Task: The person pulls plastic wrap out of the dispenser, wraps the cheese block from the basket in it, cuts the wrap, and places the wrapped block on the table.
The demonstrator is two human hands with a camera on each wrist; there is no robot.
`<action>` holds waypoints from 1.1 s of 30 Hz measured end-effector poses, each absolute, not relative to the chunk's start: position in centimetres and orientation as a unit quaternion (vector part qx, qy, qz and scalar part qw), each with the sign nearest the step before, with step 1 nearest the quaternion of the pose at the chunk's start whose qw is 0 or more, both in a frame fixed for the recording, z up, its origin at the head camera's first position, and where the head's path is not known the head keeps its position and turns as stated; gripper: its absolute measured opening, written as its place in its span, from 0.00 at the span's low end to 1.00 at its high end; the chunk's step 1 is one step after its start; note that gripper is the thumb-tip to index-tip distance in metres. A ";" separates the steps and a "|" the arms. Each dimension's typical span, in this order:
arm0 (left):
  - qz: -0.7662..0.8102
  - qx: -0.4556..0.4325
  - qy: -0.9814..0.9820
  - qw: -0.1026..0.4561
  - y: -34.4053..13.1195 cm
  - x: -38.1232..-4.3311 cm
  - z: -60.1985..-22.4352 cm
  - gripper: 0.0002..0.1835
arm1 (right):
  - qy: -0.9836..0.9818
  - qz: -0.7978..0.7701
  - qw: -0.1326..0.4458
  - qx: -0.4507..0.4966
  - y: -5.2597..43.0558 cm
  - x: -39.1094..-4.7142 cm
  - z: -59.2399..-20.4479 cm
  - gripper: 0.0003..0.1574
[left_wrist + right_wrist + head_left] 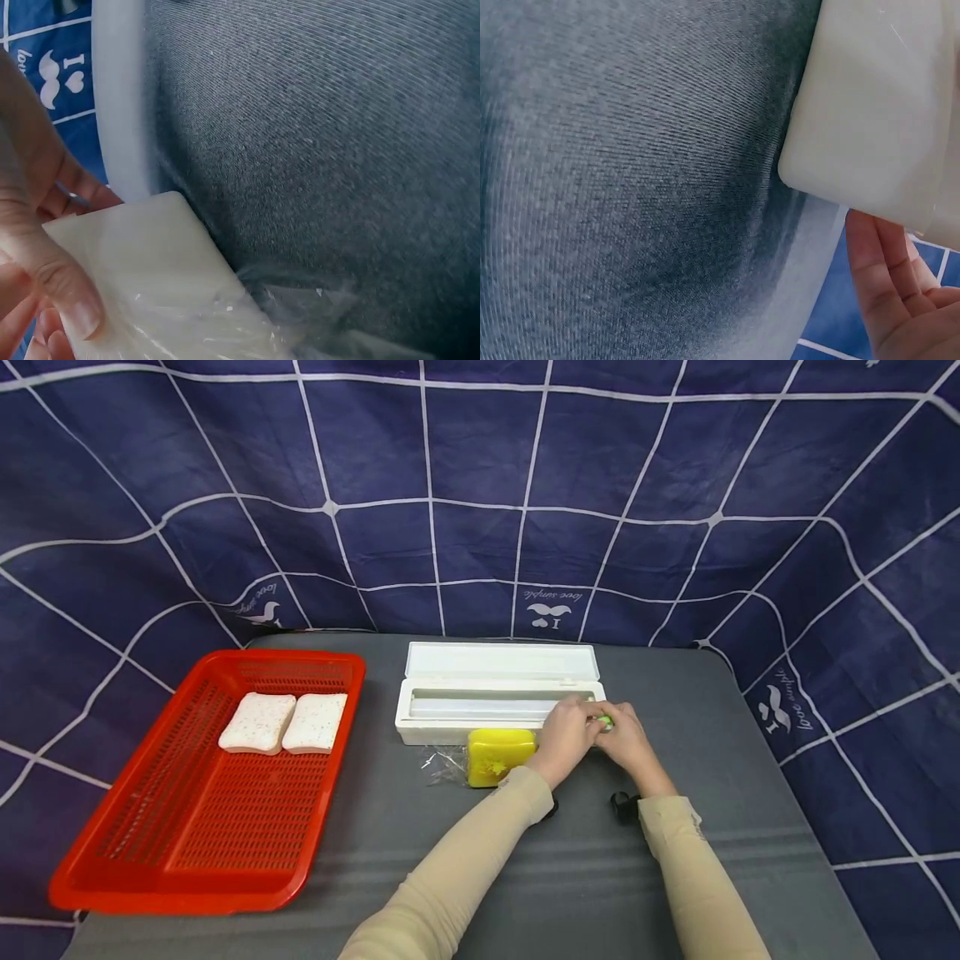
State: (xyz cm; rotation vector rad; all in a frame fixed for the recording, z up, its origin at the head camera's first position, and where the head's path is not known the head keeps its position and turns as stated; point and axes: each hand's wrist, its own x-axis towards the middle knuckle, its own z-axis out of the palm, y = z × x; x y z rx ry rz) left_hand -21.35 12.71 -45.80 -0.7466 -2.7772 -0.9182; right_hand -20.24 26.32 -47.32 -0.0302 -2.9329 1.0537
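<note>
A long white box (420, 732) lies with its lid (502, 660) flipped back, showing a white trough inside. At its right end both hands meet. The left hand (567, 735) grips the box's edge; in the left wrist view its thumb lies on a cream-white surface with fingers behind. A small green thing (605, 722), mostly hidden, shows between the hands, at the fingertips of the right hand (624, 739), which seems to pinch it. In the right wrist view, bent fingers (870, 259) sit behind the box's corner. A yellow box-like thing (501, 758) lies in front, beside crumpled clear film (444, 765).
On the left stands a red plastic basket (187, 906) with two white speckled bread-slice-shaped pieces (257, 723) in it. The grey cloth-covered table (720, 735) ends at a dark blue curtain (480, 460) with white lines.
</note>
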 end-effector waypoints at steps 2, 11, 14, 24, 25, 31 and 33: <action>-0.292 -0.243 -0.922 0.074 12.8 -21.4 -45.8 0.08 | -0.942 0.336 0.016 -0.004 26.3 -20.3 -47.3 0.27; -0.122 -0.260 -0.950 0.119 12.6 -21.7 -45.3 0.10 | -0.951 0.308 -0.004 -0.011 26.7 -20.3 -47.0 0.31; -0.070 -0.270 -0.953 0.119 12.6 -21.7 -44.9 0.12 | -0.953 0.302 -0.002 -0.007 26.5 -20.3 -47.1 0.32; -0.048 -0.248 -0.964 0.087 11.3 -22.1 -44.4 0.11 | -0.950 0.312 0.019 0.019 26.0 -20.3 -47.5 0.31; -0.042 -0.249 -0.964 0.084 11.0 -22.2 -44.3 0.11 | -0.950 0.312 0.021 0.022 26.0 -20.3 -47.5 0.32; -0.004 -0.241 -0.969 0.054 9.1 -22.5 -43.6 0.10 | -0.948 0.319 0.022 0.012 26.2 -20.2 -47.3 0.38; 0.002 -0.245 -0.968 0.047 8.6 -22.4 -43.3 0.11 | -0.947 0.320 0.025 0.009 26.3 -20.1 -47.2 0.38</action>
